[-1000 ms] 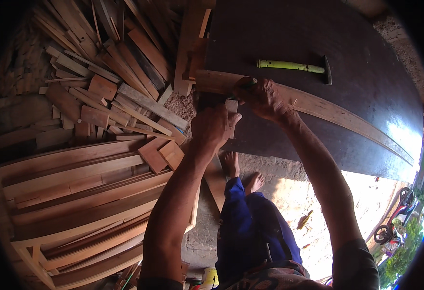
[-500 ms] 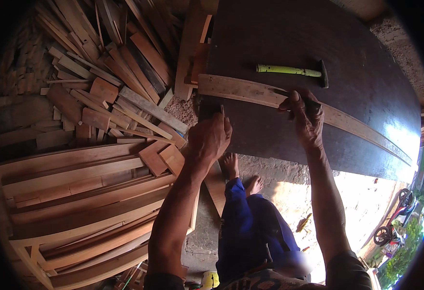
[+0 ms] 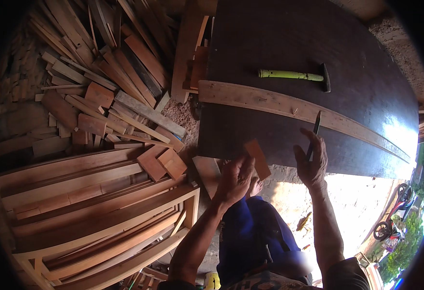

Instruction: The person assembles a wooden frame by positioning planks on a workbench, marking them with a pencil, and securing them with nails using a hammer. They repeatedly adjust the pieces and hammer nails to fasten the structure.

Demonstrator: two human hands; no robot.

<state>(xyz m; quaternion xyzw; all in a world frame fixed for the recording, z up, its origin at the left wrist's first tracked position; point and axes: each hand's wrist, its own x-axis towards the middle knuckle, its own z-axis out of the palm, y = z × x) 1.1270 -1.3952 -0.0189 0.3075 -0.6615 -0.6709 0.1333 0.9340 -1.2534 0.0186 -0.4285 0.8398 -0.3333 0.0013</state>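
Left hand [image 3: 235,181]: curled, pinching a wooden block [image 3: 258,160]
Right hand [image 3: 314,164]: loosely bent, holding a dark pointed tool [image 3: 317,124]
Table [image 3: 265,34]: wooden strip [image 3: 250,98], hammer [image 3: 291,75]

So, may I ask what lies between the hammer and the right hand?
In the head view, a long wooden strip on the dark board lies between the hammer and the right hand; that hand's slim dark tool overlaps it.
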